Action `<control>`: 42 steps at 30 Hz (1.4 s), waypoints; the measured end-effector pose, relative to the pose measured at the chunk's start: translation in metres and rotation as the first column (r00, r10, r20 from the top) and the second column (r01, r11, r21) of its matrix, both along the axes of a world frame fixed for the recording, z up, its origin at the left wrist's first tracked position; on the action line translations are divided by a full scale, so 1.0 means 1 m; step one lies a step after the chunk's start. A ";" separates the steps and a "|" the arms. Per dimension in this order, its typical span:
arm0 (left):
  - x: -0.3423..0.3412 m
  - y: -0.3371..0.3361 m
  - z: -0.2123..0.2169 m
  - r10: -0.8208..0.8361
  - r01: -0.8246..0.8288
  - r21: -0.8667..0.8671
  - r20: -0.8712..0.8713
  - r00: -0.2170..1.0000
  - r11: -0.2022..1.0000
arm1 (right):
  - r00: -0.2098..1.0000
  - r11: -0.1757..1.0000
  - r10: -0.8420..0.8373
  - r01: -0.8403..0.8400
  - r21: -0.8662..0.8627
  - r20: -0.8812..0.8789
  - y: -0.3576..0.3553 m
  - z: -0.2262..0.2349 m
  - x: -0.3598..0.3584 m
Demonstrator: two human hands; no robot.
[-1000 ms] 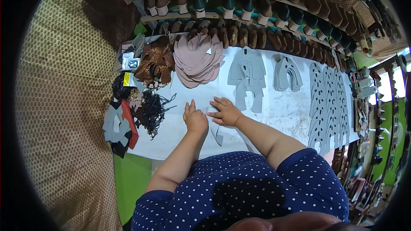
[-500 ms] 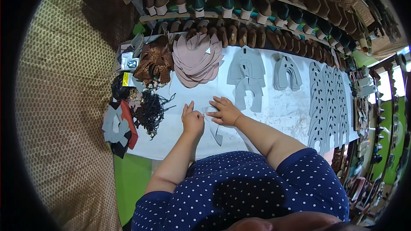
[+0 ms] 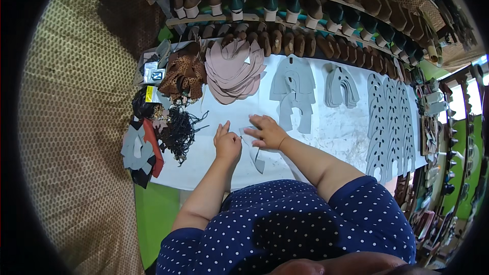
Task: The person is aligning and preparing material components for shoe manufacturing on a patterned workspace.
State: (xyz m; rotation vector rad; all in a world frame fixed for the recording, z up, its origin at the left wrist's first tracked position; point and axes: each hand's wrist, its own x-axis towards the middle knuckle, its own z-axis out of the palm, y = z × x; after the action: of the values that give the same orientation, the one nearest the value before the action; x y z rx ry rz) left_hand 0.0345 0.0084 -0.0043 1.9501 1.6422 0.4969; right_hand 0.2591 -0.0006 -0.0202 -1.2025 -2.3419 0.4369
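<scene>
The left hand (image 3: 227, 143) rests on the white table (image 3: 336, 132), its fingers pinching the near-left edge of a pale grey cut piece (image 3: 254, 153). The right hand (image 3: 266, 131) lies flat, fingers spread, pressing the far end of the same piece down. To work it well, I judge the flat hand should keep the piece from sliding while the pinch stays light at the edge.

On the left of the table lie dark grey and red cutouts (image 3: 138, 148), a tangle of black cord (image 3: 179, 128) and brown patterned pieces (image 3: 183, 74). Further right sit a pink stack (image 3: 234, 69), grey shaped pieces (image 3: 294, 89) and long perforated grey strips (image 3: 389, 122). Racks of shoe lasts (image 3: 305, 15) line the far side; woven matting (image 3: 71, 122) covers the left.
</scene>
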 end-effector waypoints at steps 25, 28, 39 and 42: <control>-0.017 -0.042 0.021 -0.421 0.406 -0.126 -0.401 0.814 0.905 | 0.992 0.991 -0.127 0.127 -0.046 0.007 -0.002 -0.003 -0.005; -0.014 -0.041 0.016 -0.403 0.385 -0.132 -0.412 0.817 0.914 | 0.991 0.990 -0.131 0.133 -0.055 0.029 -0.001 0.002 -0.009; -0.077 -0.026 0.021 -0.409 0.417 -0.047 -0.320 0.855 0.908 | 0.983 0.984 -0.160 0.166 -0.062 0.090 -0.001 -0.002 -0.013; -0.137 -0.020 0.019 -0.117 0.135 0.020 -0.383 0.916 0.991 | 0.982 0.985 -0.156 0.162 -0.051 0.108 -0.001 -0.002 -0.012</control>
State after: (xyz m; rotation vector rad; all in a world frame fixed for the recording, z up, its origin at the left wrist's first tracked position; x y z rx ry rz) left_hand -0.1028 -0.0119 0.0151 2.2789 1.7253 0.1058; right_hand 0.2471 -0.0014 -0.0223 -1.4610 -2.3101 0.4009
